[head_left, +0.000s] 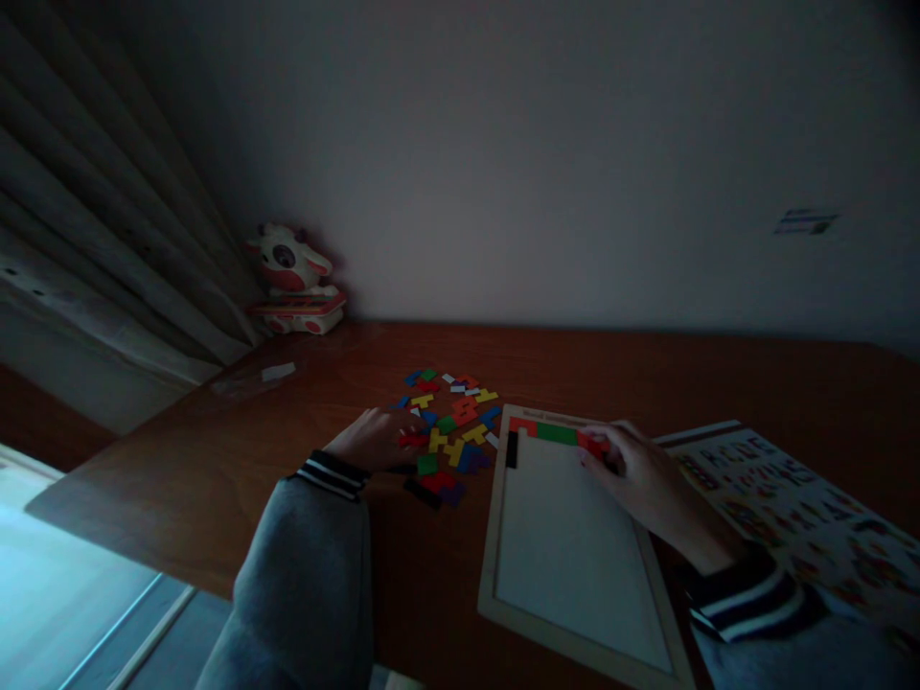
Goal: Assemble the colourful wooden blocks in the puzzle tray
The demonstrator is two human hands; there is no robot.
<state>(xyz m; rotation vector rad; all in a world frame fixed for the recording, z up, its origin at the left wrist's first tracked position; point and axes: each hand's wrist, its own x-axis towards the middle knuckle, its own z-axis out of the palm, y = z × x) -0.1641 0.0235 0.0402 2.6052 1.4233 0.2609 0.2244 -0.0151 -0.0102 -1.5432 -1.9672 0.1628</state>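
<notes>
Head view: hands are working apart. Right hand (pixel 632 465) is reaching over the right rim of the wooden tray (pixel 490 546), wrist low, fingers curling onto a red block (pixel 593 443) in the top row; can't tell if they're pinching or just pressing. That block is sitting beside a green block (pixel 557 434), with an orange block (pixel 523 425) in the top-left corner and a black block (pixel 512 448) lying along the left rim. Left hand (pixel 374 439) is lying palm-down at the left edge of the loose blocks (pixel 466 412), fingertips meeting another red block (pixel 413 440); grip unclear.

Risks, my read: pushing sideways could be shoving the green one out of line; a block going in skewed could be riding up on the rim. Right forearm is crossing the tray's edge, so leaning could be sliding it on the table (pixel 424 594). Dim light isn't helping.
</notes>
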